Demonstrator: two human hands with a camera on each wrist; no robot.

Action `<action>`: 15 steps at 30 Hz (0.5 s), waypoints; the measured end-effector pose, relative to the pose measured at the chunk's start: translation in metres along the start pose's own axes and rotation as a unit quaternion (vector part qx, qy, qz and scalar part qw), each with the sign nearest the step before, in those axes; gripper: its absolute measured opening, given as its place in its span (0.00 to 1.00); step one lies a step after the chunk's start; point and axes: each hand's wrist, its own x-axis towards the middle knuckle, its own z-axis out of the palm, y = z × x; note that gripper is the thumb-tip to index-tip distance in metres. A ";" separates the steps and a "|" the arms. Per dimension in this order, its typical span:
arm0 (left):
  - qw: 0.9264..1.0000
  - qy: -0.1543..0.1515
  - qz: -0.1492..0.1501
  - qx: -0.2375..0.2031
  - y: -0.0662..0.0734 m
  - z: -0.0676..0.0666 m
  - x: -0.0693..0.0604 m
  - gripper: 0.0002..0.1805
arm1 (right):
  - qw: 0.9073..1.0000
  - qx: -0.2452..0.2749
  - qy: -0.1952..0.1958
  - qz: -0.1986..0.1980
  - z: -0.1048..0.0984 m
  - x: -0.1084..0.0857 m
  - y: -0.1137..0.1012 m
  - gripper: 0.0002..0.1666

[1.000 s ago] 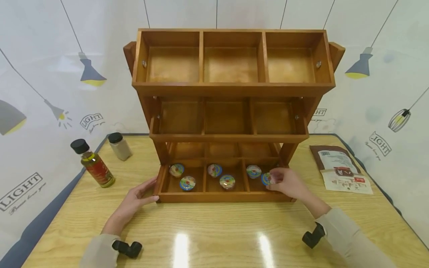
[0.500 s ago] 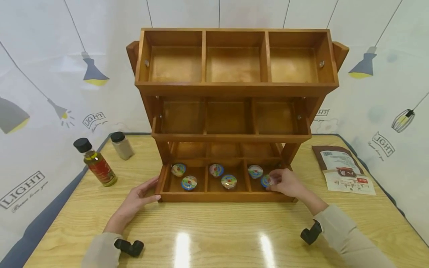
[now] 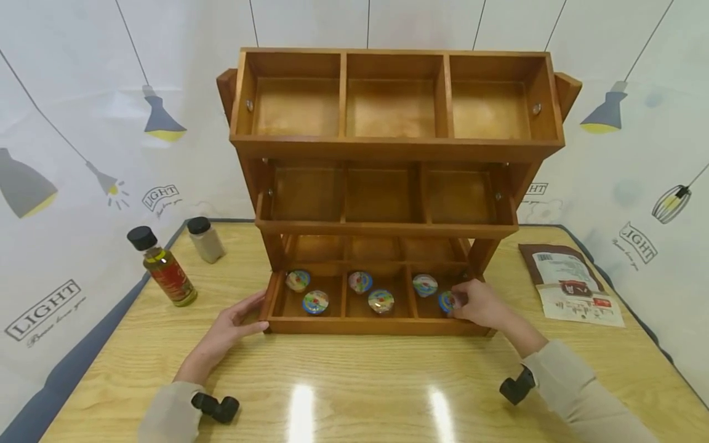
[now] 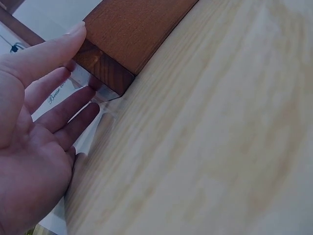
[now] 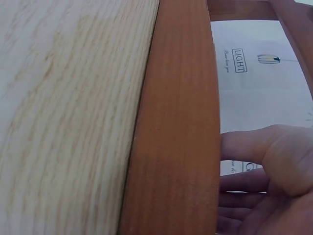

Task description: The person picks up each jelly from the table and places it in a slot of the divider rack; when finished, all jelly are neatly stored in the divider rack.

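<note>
A tiered wooden shelf [image 3: 388, 231] stands on the table, with several small jelly cups with printed foil lids in its bottom tray. In the right compartment, my right hand [image 3: 483, 306] holds a blue-rimmed jelly cup [image 3: 445, 301], partly covered by the fingers. Another jelly cup [image 3: 424, 285] sits just behind it. The right wrist view hides the fingertips behind the tray's front board [image 5: 176, 117]. My left hand [image 3: 229, 329] rests at the tray's left front corner [image 4: 105, 68], thumb on the front and the fairly straight fingers along the side.
On the left stand an oil bottle [image 3: 168, 274] and a black-capped shaker jar [image 3: 207, 241]. A brown and white food pouch [image 3: 570, 284] lies on the right. The upper tiers overhang the bottom tray, and a printed curtain [image 3: 100, 123] surrounds the table.
The head view has shifted slightly, so the whole scene sits a little farther right. My right hand has edged a little rightward at the jelly cup. The left hand stays at the tray corner.
</note>
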 end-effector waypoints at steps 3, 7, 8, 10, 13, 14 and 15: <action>1.000 -0.001 -0.001 0.001 0.000 -0.001 0.000 0.37 | 1.000 -0.014 0.002 -0.006 -0.001 -0.002 -0.002 0.30; 1.000 0.002 -0.005 0.000 -0.002 -0.001 0.000 0.38 | 0.999 -0.019 0.017 -0.030 0.000 -0.008 -0.001 0.29; 1.000 0.006 -0.007 0.002 -0.002 -0.001 0.000 0.38 | 0.999 -0.022 0.025 -0.037 0.002 -0.010 0.001 0.28; 1.000 0.014 -0.008 0.018 -0.003 0.000 0.000 0.38 | 0.996 -0.037 0.051 -0.060 0.007 -0.015 0.004 0.24; 0.998 0.023 -0.009 0.054 -0.002 0.003 -0.001 0.38 | 0.987 -0.048 0.111 -0.106 0.017 -0.024 0.010 0.19; 0.997 0.024 -0.005 0.073 -0.001 0.004 -0.001 0.38 | 0.982 -0.048 0.133 -0.124 0.021 -0.027 0.013 0.18; 0.996 0.024 0.000 0.091 0.000 0.006 -0.002 0.38 | 0.977 -0.046 0.154 -0.138 0.024 -0.030 0.016 0.18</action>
